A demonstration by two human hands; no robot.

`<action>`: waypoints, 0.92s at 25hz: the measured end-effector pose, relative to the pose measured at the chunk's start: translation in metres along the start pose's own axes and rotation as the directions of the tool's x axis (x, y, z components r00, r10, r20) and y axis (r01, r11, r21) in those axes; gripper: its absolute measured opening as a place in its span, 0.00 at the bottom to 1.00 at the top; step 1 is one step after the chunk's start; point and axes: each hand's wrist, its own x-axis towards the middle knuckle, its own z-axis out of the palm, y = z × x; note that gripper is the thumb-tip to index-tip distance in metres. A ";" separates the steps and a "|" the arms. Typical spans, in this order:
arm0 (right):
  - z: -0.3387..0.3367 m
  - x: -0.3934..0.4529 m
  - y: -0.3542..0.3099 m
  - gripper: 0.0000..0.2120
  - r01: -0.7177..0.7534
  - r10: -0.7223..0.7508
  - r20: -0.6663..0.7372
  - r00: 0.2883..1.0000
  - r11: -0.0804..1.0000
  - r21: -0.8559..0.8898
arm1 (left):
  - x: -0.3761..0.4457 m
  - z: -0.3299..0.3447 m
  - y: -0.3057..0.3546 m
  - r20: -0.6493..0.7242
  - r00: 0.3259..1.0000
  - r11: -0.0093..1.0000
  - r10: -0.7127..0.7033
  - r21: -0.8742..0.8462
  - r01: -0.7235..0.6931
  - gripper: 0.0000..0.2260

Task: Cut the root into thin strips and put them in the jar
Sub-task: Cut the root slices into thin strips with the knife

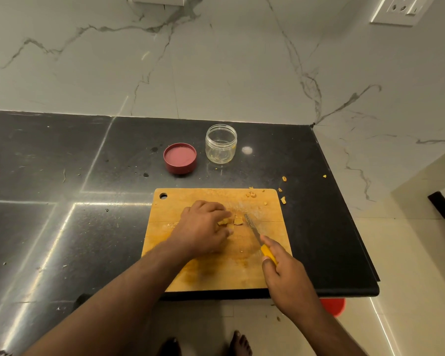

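Your left hand (203, 227) is curling its fingers onto the root (226, 222) on the board (216, 273); your right hand (284, 272) is gripping the knife (260, 240).

View: one head-worn wide-angle camera
Direction: forward and steeply down
Near: both forearms, board (216, 199) at centre
Far: counter (62, 163), marble wall (216, 60)
Bottom edge: floor, bare feet

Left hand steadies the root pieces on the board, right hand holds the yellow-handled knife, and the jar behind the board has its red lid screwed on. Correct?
Not quite: the jar is open, and the red lid lies beside it on the counter, as the head view shows. The rest stands.
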 end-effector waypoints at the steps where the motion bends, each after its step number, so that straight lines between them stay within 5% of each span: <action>1: 0.001 0.000 0.000 0.22 -0.009 0.009 0.007 1.000 1.000 -0.003 | 0.002 0.004 0.005 -0.005 1.000 0.999 0.009 0.035 -0.008 0.21; 5: 0.001 0.002 0.003 0.22 -0.031 0.031 0.017 0.999 0.999 -0.012 | -0.002 0.006 0.005 -0.086 0.995 0.998 0.053 0.042 -0.049 0.15; 9: 0.003 0.002 0.001 0.23 0.011 -0.010 0.047 0.999 1.000 -0.028 | -0.026 -0.009 -0.021 -0.025 0.998 0.999 0.054 -0.001 -0.054 0.13; 15: 0.027 -0.012 -0.024 0.23 0.183 -0.183 0.237 0.954 0.983 0.022 | -0.046 -0.027 -0.049 -0.225 0.920 0.864 -0.320 -0.468 0.186 0.11; 23: 0.027 -0.006 -0.023 0.23 0.168 -0.163 0.209 0.964 0.986 -0.007 | -0.079 -0.035 -0.055 -0.027 0.932 0.858 -0.360 -0.401 0.320 0.02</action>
